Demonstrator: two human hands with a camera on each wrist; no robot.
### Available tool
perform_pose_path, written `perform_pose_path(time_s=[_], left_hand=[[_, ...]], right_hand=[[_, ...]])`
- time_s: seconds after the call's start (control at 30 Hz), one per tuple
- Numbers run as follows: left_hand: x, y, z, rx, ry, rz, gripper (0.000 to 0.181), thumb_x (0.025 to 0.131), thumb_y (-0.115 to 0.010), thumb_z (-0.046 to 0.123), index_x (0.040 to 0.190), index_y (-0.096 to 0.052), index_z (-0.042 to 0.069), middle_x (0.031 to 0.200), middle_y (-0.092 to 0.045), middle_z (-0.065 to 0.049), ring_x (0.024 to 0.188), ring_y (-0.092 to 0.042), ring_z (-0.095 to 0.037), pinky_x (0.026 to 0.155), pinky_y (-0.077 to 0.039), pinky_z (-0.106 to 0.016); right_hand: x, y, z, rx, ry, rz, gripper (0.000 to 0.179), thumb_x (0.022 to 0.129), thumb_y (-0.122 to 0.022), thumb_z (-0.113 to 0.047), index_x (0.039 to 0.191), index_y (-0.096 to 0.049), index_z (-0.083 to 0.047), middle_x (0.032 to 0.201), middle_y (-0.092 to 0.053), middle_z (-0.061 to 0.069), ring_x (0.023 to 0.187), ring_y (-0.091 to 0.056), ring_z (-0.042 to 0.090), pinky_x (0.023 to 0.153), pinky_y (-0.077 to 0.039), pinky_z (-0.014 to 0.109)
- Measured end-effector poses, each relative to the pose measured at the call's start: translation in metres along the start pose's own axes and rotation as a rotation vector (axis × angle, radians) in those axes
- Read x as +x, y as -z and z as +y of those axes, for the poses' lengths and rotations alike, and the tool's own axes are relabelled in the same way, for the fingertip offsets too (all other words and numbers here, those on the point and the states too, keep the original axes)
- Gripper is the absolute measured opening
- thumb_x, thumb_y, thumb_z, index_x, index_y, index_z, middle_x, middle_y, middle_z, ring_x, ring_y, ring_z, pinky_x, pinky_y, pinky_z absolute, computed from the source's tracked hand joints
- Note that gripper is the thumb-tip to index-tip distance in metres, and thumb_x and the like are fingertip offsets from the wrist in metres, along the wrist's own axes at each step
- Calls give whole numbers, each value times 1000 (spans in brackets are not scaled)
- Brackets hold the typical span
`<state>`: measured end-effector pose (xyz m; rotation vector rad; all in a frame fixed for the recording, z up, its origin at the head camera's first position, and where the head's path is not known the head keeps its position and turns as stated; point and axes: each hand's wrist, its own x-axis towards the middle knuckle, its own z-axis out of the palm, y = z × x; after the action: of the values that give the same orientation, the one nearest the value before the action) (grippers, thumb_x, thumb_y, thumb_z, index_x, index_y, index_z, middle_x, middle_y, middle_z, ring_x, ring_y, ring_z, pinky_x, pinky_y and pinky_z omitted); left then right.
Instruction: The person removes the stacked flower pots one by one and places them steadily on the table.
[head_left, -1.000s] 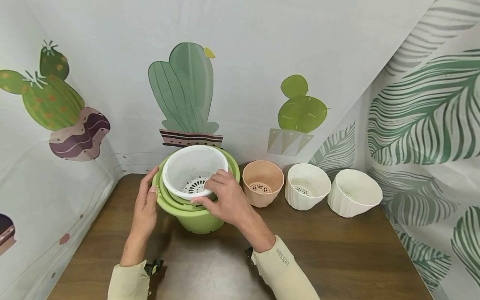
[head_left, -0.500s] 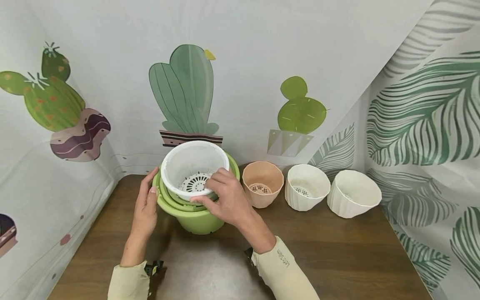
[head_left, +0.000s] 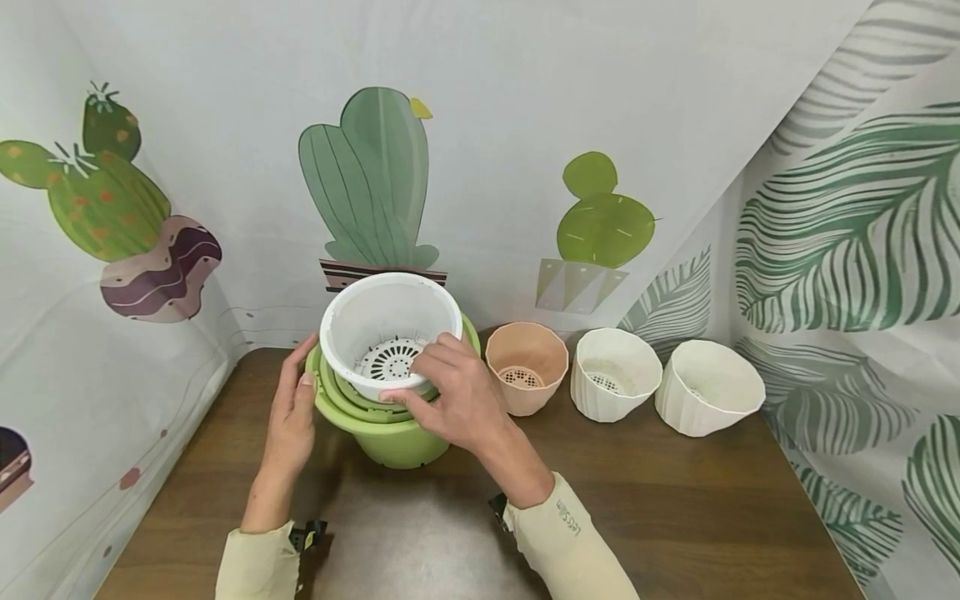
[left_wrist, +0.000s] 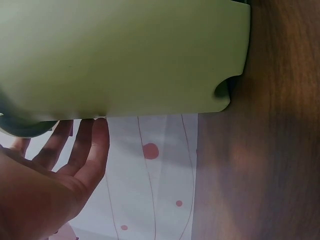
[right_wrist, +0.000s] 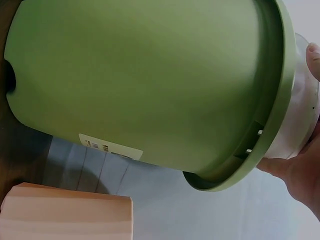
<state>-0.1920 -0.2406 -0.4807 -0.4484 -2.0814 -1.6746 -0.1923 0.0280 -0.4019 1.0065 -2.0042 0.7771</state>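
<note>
Down at the bottom of the frame, here are my pale sleeves (head_left: 258,567) over a brown wood-grain table (head_left: 637,533), a sheen at lower centre. Left of centre, my left hand (head_left: 288,425) rests upright against the green pot (head_left: 401,450), fingers fairly straight and slightly spread, thumb at its rim. My right hand (head_left: 465,400) slants in from lower right, pinching the rim of the white pot (head_left: 390,308): fingertips inside, thumb outside. It's in the green pot's mouth, rim standing above, base hidden; the right wrist view cuts that hand off, and the label (right_wrist: 110,147) is too small to read. Right of centre: a peach pot (head_left: 527,396), a white ribbed pot (head_left: 615,408), a cream ribbed pot (head_left: 705,417). Behind, cactus-printed cloth (head_left: 495,83) fills the top, leaf-printed cloth (head_left: 847,250) the right edge.
</note>
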Motion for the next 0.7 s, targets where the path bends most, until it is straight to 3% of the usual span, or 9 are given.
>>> perform_pose_path(time_s=[0.7], left_hand=[[0, 0, 0, 10, 9, 10, 50, 115, -35, 12, 164, -39, 13, 165, -41, -7, 149, -40, -14, 117, -33, -17]], right_hand=[[8, 10, -6, 71, 36, 139, 39, 79, -94, -31, 72, -61, -12, 70, -59, -2, 73, -52, 17, 68, -46, 30]])
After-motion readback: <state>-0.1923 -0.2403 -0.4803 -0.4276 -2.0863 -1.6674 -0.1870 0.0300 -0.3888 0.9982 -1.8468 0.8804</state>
